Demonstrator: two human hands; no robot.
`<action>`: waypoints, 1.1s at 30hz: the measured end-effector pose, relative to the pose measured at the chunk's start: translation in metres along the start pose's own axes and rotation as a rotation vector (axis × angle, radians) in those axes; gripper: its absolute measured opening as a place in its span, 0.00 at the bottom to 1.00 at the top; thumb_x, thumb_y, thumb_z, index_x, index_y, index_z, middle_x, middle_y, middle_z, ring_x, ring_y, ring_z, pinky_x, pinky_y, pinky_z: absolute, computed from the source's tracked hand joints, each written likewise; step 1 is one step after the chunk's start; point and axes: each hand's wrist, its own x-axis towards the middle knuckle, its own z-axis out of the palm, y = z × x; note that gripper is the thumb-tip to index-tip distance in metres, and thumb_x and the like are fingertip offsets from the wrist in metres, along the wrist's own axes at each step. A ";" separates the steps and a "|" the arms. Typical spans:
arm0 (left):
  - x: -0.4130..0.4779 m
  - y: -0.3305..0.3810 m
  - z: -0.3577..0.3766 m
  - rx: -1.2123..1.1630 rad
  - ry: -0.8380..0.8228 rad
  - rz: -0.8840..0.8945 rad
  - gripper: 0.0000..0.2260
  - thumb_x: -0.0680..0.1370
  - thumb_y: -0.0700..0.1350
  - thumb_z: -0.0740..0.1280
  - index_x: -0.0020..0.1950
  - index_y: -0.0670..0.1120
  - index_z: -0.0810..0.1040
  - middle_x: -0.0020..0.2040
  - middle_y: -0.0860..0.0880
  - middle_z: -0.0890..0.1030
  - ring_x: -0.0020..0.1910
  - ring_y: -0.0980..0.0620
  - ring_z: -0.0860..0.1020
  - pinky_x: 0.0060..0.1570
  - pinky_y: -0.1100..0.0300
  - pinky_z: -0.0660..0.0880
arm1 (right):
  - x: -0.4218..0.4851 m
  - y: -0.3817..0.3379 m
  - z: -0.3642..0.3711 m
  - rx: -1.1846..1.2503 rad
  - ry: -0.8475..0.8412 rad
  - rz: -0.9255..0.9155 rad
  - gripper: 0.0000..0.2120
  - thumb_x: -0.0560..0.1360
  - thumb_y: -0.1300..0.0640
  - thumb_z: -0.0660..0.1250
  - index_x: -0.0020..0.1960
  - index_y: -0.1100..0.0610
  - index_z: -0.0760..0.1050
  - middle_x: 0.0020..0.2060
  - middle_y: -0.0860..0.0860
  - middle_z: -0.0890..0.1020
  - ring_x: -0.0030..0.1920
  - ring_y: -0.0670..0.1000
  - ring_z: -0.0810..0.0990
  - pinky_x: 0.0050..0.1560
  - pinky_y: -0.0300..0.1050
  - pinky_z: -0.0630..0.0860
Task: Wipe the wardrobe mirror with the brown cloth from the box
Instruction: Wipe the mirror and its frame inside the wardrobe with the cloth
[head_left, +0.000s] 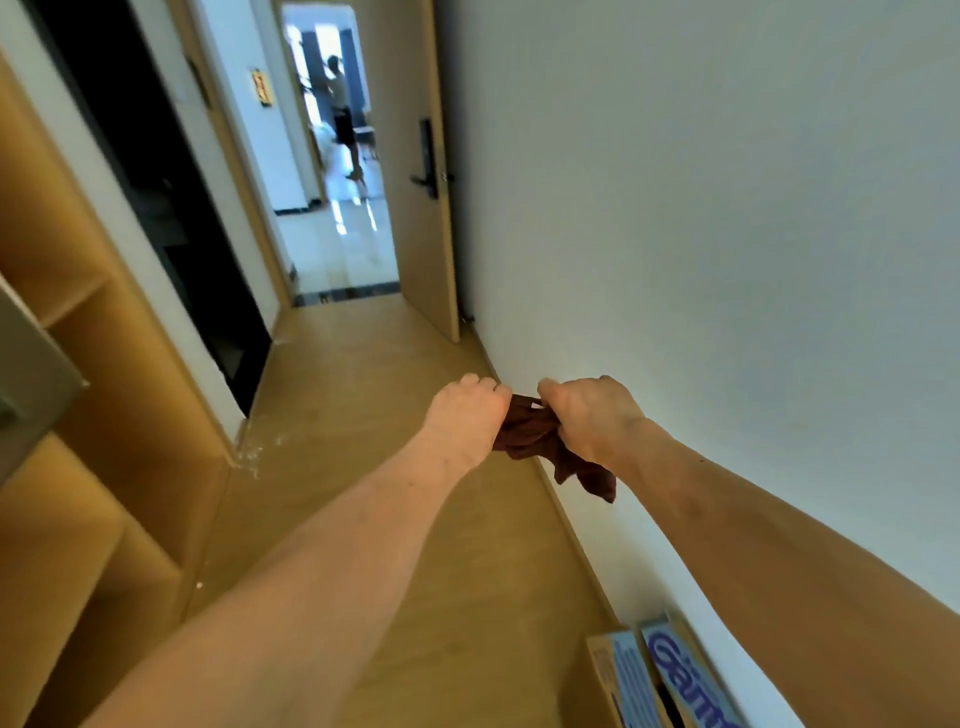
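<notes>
Brown cloth at frame centre, bunched, held in the air between both hands over the wooden floor. Left hand: fingers curled, gripping the cloth's left end. Right hand: fist closed round the other end, a loose tail hanging below it. Hands close together, not touching. Box with blue print at lower right, on the floor against the white wall. Open wooden shelves at left. Open door at upper centre; a blurred person in the room beyond.
</notes>
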 end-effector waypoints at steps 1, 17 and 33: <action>-0.001 -0.017 -0.012 0.021 0.031 -0.018 0.16 0.75 0.37 0.64 0.62 0.45 0.70 0.59 0.46 0.75 0.58 0.46 0.72 0.56 0.55 0.70 | 0.010 -0.008 -0.017 -0.008 0.035 -0.025 0.08 0.75 0.60 0.61 0.50 0.54 0.63 0.43 0.51 0.79 0.37 0.54 0.71 0.43 0.43 0.64; -0.024 -0.301 -0.150 0.249 0.301 -0.347 0.17 0.75 0.38 0.63 0.64 0.46 0.69 0.57 0.48 0.75 0.56 0.47 0.70 0.52 0.58 0.69 | 0.200 -0.159 -0.211 -0.003 0.588 -0.356 0.11 0.75 0.64 0.58 0.57 0.56 0.67 0.47 0.53 0.80 0.48 0.57 0.77 0.44 0.46 0.62; -0.023 -0.469 -0.195 0.519 0.300 -0.594 0.18 0.76 0.40 0.66 0.66 0.47 0.69 0.59 0.48 0.75 0.56 0.48 0.71 0.54 0.58 0.69 | 0.363 -0.260 -0.292 0.239 0.729 -0.677 0.11 0.78 0.59 0.57 0.60 0.54 0.68 0.50 0.53 0.79 0.50 0.57 0.77 0.43 0.46 0.68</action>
